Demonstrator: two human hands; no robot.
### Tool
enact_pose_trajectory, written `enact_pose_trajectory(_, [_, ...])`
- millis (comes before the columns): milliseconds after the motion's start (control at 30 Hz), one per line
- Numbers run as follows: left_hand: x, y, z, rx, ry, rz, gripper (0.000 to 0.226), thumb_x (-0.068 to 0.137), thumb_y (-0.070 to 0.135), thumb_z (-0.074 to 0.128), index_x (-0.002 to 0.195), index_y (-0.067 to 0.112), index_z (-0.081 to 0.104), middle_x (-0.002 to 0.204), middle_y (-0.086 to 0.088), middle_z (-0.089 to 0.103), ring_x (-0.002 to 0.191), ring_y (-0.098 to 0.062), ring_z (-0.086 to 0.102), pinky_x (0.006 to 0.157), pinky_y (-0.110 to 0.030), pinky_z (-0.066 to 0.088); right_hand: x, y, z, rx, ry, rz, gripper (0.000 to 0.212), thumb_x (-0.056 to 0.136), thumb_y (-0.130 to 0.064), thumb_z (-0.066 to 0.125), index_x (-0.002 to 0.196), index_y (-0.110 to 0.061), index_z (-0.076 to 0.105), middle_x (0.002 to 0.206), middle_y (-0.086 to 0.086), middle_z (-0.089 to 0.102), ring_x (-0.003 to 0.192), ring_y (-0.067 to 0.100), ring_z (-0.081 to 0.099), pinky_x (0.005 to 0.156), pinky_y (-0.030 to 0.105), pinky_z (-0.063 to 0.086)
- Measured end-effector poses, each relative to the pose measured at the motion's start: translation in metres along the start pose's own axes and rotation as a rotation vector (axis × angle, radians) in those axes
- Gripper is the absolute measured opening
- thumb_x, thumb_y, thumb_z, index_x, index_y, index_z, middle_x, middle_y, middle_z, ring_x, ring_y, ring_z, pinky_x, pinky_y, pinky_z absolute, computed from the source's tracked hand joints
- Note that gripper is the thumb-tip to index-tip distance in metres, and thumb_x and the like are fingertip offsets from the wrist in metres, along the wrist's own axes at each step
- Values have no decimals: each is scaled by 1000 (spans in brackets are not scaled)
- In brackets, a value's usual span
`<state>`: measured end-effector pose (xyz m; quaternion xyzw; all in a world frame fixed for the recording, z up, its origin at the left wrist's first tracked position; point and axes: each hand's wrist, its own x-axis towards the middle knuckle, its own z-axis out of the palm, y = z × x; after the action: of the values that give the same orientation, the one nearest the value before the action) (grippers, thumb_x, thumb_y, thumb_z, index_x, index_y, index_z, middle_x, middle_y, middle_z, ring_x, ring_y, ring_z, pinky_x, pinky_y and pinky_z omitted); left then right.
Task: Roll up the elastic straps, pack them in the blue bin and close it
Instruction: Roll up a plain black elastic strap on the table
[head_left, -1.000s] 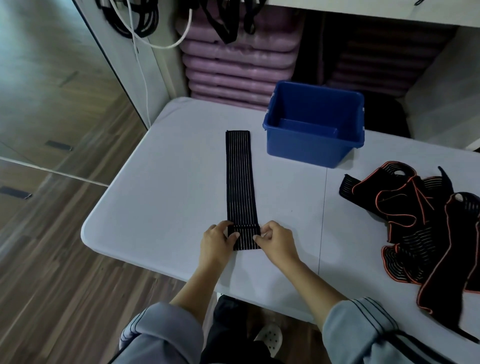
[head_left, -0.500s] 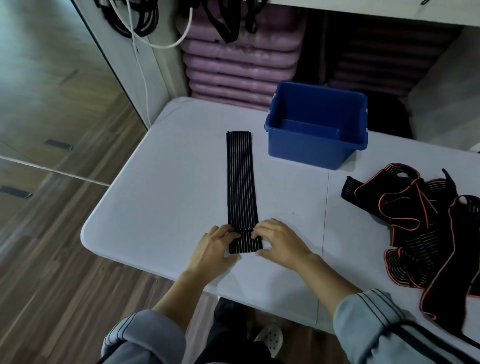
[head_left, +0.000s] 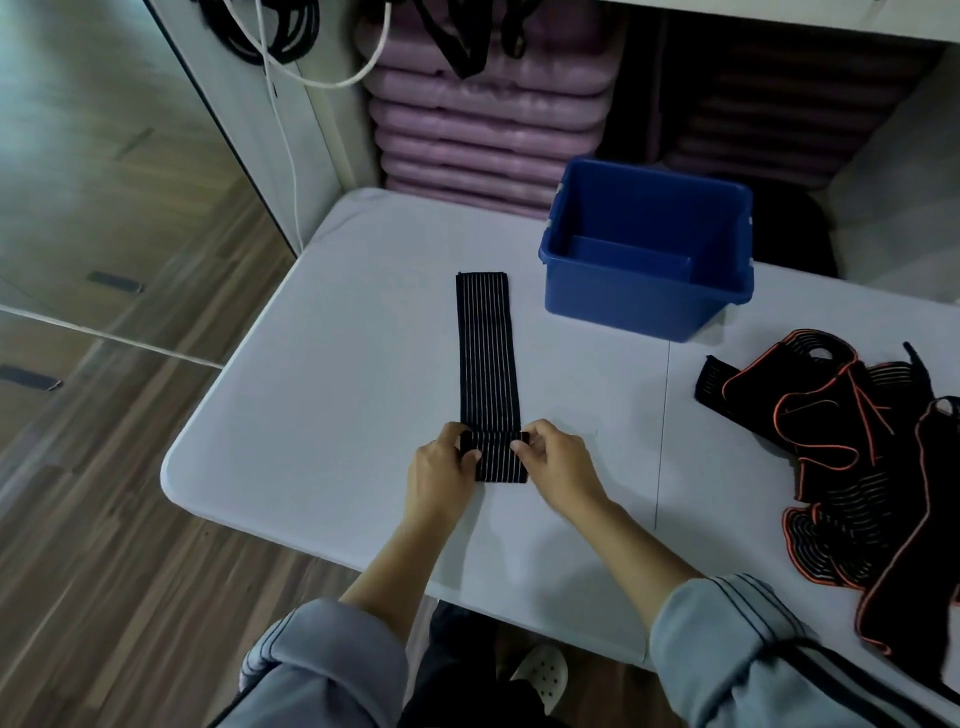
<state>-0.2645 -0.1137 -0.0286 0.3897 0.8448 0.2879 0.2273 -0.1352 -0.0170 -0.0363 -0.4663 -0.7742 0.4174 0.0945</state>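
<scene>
**A:** So, how far along was the rolling?

**B:** Barely started, by my reading. The striped black strap (head_left: 484, 358) lay flat on the table (head_left: 322, 389). It ran from the centre of the frame up toward the bin, and only its near end was turned over into a first small roll.

**A:** And the hands?

**B:** The left hand (head_left: 441, 467) pinched the left edge of that turned end and the right hand (head_left: 556, 462) pinched the right edge. Both had fingertips curled onto the fabric, so both were grasping the strap.

**A:** Anything packed?

**B:** No. The blue bin (head_left: 644, 306) stood right of centre in the upper half, near the strap's far end but apart from it. The part of its inside that showed held no rolls. I could see no lid anywhere.

**A:** What was left, then?

**B:** Nearly everything, I judged. This roll needed finishing, and the pile of orange-trimmed straps (head_left: 857, 467) lay tangled and unrolled at the right edge. After that came the packing and the closing.
</scene>
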Motion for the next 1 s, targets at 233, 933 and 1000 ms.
enact_pose_trajectory(233, [1,-5,-1,115,-9,146,39,86,9,58,124,16,57,115,-9,51,87,-28,60,71,-35,52,2,5,-2,25,64,-145,43,77,-25,76,116,-21,58,104,-7,56,83,10,54,80,23,48])
enact_pose_trajectory(933, [43,6,-10,-38,-72,-196,24,91,29,55,83,6,57,86,-8,50,85,-30,56,70,-28,38,37,-6,-4,-7,-28,-47,30,89,-34,60,115,-21,54,86,1,63,83,17,60,76,32,51])
enact_pose_trajectory(1000, [44,5,-8,-53,-50,-147,28,89,25,59,111,8,56,103,-9,51,90,-27,57,77,-32,44,40,-6,-2,-39,15,-82,38,87,-28,63,122,-22,51,99,0,61,91,16,58,81,30,50])
